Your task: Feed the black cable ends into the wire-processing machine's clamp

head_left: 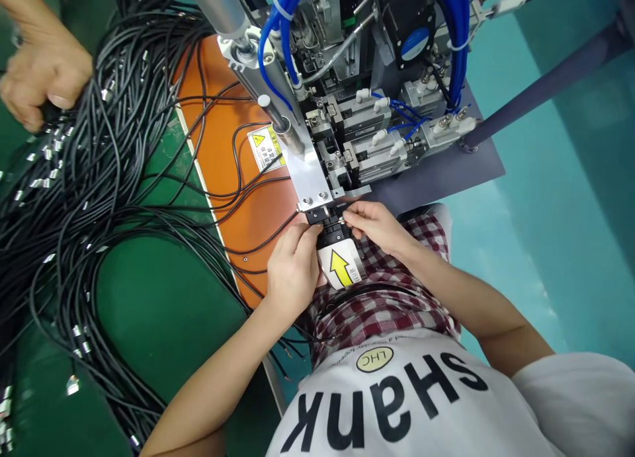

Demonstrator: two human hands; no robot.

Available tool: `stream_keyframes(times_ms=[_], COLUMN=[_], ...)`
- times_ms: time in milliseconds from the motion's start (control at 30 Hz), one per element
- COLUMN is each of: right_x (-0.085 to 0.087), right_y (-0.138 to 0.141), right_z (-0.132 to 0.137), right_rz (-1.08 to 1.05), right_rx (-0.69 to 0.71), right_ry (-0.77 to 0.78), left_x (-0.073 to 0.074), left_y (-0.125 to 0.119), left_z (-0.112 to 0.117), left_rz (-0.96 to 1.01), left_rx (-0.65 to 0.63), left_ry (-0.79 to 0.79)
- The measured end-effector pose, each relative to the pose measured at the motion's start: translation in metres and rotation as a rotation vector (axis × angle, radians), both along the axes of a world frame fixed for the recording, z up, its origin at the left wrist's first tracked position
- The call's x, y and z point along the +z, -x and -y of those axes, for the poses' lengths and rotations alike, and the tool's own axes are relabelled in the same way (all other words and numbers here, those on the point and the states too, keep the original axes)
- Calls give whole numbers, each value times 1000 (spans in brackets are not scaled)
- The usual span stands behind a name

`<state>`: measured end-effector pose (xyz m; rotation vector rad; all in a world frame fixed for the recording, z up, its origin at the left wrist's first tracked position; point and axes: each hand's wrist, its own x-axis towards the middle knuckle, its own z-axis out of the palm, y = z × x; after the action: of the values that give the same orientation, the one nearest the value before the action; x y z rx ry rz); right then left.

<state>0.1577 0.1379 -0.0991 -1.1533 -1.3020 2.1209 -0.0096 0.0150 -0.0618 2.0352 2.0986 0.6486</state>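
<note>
My left hand (292, 265) is closed in a pinch on a thin black cable (270, 235), holding its end at the black fixture (330, 222) below the machine's metal plate. My right hand (380, 225) is pinched on the cable's small metal tip at the same fixture, from the right side. A white tag with a yellow arrow (341, 266) sits just under the fixture, between my hands. What the tip looks like is too small to make out.
A large tangle of black cables (89, 179) with metal ends covers the green table (163, 311) at left. Another person's hand (42, 73) grips cables at the top left. The machine (357, 80) with blue hoses stands on an orange mat (223, 159).
</note>
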Motion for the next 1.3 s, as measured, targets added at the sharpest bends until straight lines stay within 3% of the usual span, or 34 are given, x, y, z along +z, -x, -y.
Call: stream_keyframes(times_ms=[133,300,500,667,800,933,1067,1167,1300], right_x=[2,-3,0,4,-3,-7,2,9,9], right_y=[-3,-5,-2,-16,-32,-39,-48,-63,-85], right_z=[1,2,4,7,12,19,29,37,41], right_rz=[103,149,49,54,72,60,47,53,91], right_rx=[40,79,10,-38,-123,-192,-181,-167,-185], right_ry=[-111,-251,-87,-66,-34,-48,-72,-56,-55], left_x=[4,-4,-11,-9,-8,-8,5,26,40], left_y=[-4,-1,8,5,10,19,30,43,75], left_z=[24,47,49,53,40,5,-9,13,44], left_rz=[53,-66,-73,-76,-59,-45,-12,-15,-251], left_rx=[81,97,54,71,74,131,104,51,181], left_ry=[61,66,50,50,41,17,12,-2,129])
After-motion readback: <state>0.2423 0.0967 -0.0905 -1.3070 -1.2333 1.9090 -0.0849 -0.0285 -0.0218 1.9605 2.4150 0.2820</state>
